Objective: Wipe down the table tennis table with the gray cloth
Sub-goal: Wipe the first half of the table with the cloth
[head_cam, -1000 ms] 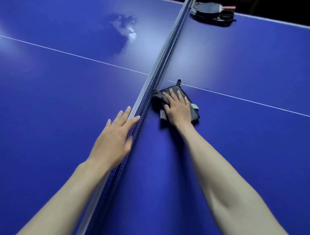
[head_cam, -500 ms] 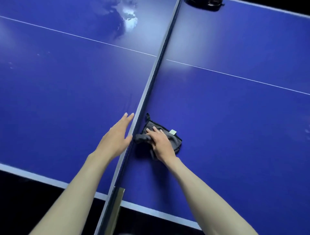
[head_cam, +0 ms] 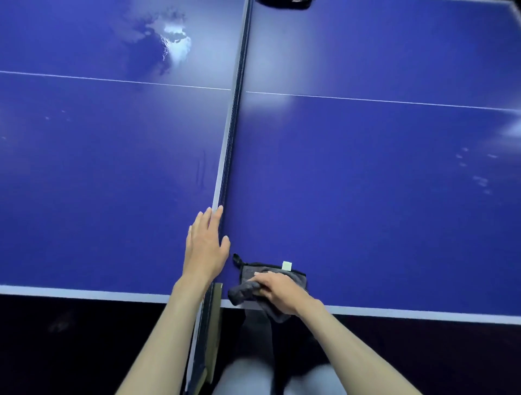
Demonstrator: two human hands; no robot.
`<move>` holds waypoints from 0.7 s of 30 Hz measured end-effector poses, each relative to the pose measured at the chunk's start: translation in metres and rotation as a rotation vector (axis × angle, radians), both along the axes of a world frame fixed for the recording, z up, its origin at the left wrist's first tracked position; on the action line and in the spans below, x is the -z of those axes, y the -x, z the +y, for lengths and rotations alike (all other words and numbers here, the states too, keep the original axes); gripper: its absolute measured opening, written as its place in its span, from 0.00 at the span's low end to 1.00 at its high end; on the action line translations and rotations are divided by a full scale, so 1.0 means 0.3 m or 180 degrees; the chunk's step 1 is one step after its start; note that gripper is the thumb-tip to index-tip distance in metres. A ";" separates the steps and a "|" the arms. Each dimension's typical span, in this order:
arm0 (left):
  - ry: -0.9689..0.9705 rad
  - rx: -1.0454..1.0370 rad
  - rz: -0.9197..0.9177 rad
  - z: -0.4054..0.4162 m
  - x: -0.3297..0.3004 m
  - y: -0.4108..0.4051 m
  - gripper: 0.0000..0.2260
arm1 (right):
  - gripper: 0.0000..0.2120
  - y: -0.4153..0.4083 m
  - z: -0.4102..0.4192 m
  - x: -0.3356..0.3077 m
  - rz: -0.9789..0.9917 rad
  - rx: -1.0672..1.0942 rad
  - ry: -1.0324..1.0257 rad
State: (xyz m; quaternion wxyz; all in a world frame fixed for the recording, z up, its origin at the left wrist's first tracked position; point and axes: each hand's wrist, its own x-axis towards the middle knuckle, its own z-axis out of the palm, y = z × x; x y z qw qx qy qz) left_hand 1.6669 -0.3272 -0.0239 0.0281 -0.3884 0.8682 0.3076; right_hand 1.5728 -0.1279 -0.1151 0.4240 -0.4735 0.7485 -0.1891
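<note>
Gray cloth (head_cam: 277,277) bunched under right hand (head_cam: 279,291), overhanging table (head_cam: 366,197) edge.

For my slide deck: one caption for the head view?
Right hand presses gray cloth at the blue table tennis table's near edge; left hand flat beside the net.

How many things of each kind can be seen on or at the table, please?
Hands: 2, left and right
Cloth: 1
Net: 1
Table: 1
Dark item at far edge, cut off: 1
Total: 6
</note>
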 end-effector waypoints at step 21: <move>0.0529 0.2540 0.0548 1.270 -0.373 0.149 0.12 | 0.09 -0.287 1.429 -0.545 0.0403 0.4679 0.1695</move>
